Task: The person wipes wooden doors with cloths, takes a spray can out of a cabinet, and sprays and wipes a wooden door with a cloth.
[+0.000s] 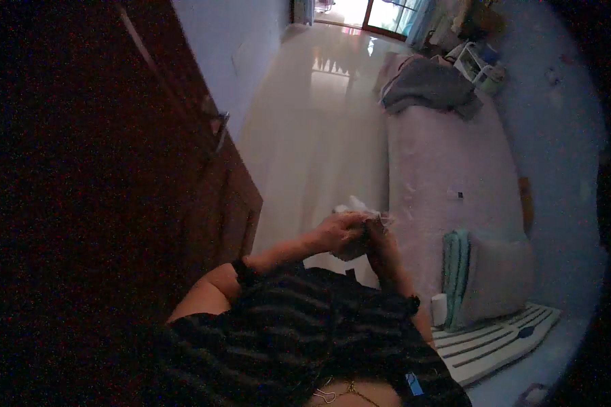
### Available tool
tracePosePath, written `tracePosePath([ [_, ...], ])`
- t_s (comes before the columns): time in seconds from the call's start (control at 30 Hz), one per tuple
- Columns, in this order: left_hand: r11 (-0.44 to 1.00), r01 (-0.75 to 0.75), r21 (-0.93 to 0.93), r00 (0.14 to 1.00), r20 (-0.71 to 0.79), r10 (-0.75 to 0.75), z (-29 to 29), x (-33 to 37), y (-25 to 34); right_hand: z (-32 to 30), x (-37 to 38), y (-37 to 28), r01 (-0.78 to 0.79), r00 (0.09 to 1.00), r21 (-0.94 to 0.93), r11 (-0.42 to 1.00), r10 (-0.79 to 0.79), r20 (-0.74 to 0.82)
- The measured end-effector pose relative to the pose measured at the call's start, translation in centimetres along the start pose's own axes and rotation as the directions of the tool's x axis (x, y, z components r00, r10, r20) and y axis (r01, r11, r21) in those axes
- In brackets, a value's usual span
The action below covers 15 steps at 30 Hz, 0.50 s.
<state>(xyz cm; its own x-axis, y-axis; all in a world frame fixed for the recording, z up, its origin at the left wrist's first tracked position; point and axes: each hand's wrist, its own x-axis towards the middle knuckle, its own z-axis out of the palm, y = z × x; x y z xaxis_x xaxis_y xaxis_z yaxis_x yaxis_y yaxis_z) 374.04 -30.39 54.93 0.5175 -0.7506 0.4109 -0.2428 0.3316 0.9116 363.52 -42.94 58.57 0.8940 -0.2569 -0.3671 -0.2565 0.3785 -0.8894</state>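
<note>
My left hand [338, 232] and my right hand [383, 245] meet in front of my body, fingers closed. Between them is a crumpled white thing [357, 205], thin and soft-looking like tissue or plastic film; its loose edges stick up past my fingertips. Dim light hides its exact kind. Below the fingers hangs a darker greyish part [350, 254], and I cannot tell whether it belongs to the same thing. Each of my wrists wears a dark band.
To my left stands a dark wooden door [183, 176] with a metal handle [220, 130]. A bed [448, 163] with pink bedding runs along the right, carrying a grey blanket [431, 83], a pillow [499, 275] and a folded green cloth [456, 278]. Shiny floor [305, 129] reaches a bright glass door.
</note>
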Motion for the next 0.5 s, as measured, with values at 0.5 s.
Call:
tracePosePath([
  [0.5, 0.571, 0.82, -0.033, 0.57, 0.133, -0.811, 5.8, -1.5, 6.3, -8.8, -3.3, -4.6, 0.078, 0.972, -0.623, 0.778, 0.081, 0.223],
])
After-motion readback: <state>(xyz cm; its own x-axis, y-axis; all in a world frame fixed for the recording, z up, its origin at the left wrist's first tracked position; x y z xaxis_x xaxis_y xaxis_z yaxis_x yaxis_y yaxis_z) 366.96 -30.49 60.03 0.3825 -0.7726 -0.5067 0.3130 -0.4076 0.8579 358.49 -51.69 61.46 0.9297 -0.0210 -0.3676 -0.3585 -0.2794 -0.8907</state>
